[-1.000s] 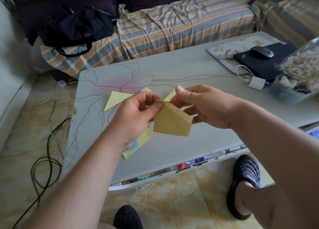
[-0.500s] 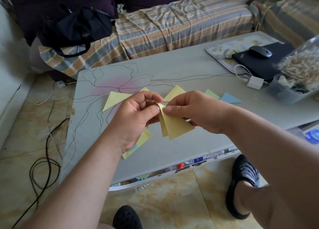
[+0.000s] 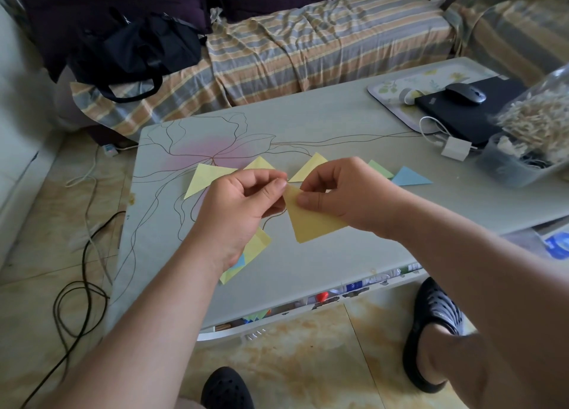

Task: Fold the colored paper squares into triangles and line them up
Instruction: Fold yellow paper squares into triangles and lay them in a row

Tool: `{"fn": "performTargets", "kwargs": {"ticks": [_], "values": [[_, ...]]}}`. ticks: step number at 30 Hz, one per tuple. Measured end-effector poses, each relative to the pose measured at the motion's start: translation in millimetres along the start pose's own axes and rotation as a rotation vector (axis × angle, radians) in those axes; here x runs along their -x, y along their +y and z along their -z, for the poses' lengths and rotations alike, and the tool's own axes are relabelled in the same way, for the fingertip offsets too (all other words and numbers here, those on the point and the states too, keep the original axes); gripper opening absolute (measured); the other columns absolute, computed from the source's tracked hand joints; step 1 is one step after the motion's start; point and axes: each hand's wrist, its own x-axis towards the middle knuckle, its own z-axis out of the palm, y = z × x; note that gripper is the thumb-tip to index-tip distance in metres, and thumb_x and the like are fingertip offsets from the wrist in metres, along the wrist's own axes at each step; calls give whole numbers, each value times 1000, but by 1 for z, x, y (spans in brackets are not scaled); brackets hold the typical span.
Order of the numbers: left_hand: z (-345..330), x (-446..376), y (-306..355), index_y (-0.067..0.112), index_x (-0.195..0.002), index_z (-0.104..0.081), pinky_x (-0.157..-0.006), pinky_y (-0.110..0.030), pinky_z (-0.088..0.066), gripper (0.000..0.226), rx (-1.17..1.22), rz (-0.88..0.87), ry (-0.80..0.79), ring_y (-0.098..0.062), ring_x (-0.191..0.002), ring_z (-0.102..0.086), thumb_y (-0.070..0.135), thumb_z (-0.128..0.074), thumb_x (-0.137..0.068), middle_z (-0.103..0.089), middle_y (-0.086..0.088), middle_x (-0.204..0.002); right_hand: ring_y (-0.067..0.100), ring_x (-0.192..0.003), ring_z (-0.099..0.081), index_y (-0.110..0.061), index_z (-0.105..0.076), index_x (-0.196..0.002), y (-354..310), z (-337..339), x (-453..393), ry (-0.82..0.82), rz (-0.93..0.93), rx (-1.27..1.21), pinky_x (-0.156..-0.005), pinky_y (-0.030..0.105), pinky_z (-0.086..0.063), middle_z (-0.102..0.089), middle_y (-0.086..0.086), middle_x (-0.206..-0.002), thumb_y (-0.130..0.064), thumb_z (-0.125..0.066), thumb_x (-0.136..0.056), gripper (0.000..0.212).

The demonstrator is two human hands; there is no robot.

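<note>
A yellow paper [image 3: 311,219], folded over into a triangle shape, hangs above the grey table [image 3: 338,260]. My left hand [image 3: 243,205] and my right hand [image 3: 345,193] both pinch its top corner between thumb and fingers. Behind the hands lies a row of folded triangles: three yellow ones [image 3: 204,177], [image 3: 260,163], [image 3: 308,167], a green one [image 3: 380,169] and a blue one [image 3: 409,177]. A small stack of unfolded squares [image 3: 255,248], yellow with a blue one peeking out, lies under my left wrist.
At the table's right end stand a flowered tray [image 3: 397,91], a black laptop [image 3: 462,112] with a mouse [image 3: 465,93], a white charger [image 3: 455,148] and a plastic tub [image 3: 517,165]. A striped sofa [image 3: 308,48] with a black bag [image 3: 135,51] lies behind. Cables [image 3: 83,285] trail on the floor at left.
The open yellow sheet has been folded flat into a triangle. My right hand slid in towards the left one, so both now pinch the same top corner; the green and blue triangles came into sight.
</note>
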Motion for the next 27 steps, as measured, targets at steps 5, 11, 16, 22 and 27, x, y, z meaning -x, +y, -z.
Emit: {"fn": "performTargets", "kwargs": {"ticks": [5, 11, 16, 22, 27], "values": [[-1, -2, -1, 15, -101, -77, -91, -40, -62, 8, -118, 9, 1, -15, -72, -70, 12, -74, -95, -76, -2, -80, 8, -52, -46, -23, -75, -80, 2, 1, 0, 10, -4, 125, -47, 25, -38, -59, -14, -60, -37, -85, -83, 18], [0, -2, -5, 25, -89, -74, -91, -49, -58, 13, -281, -39, -8, -18, -75, -65, 17, -70, -99, -69, 6, -74, 1, -43, -47, -28, -71, -78, 1, 3, 2, 7, 8, 242, -39, 13, -34, -57, -26, -54, -39, -83, -85, 18], [-1, 2, -4, 29, -92, -68, -85, -51, -59, 13, -352, -59, -48, -22, -68, -69, 24, -65, -103, -76, 0, -76, 1, -50, -55, -30, -71, -83, 1, 5, 3, 32, 36, 384, -43, 12, -39, -61, -34, -66, -34, -79, -90, 11], [-6, 4, 2, 14, -92, -73, -79, -33, -62, 6, -103, -51, 41, -22, -74, -74, 11, -71, -97, -79, -9, -87, 14, -96, -53, -40, -65, -83, 5, 5, -1, 267, 182, 438, -77, 19, -35, -54, -17, -97, -22, -81, -86, 24], [-5, 2, -1, 23, -93, -70, -88, -41, -61, 14, -194, -108, 105, -21, -80, -76, 12, -77, -92, -78, -1, -80, 24, -115, -43, -39, -69, -105, 7, 5, -3, 275, 258, 486, -92, 28, -32, -48, -10, -126, -25, -83, -80, 32]]}}
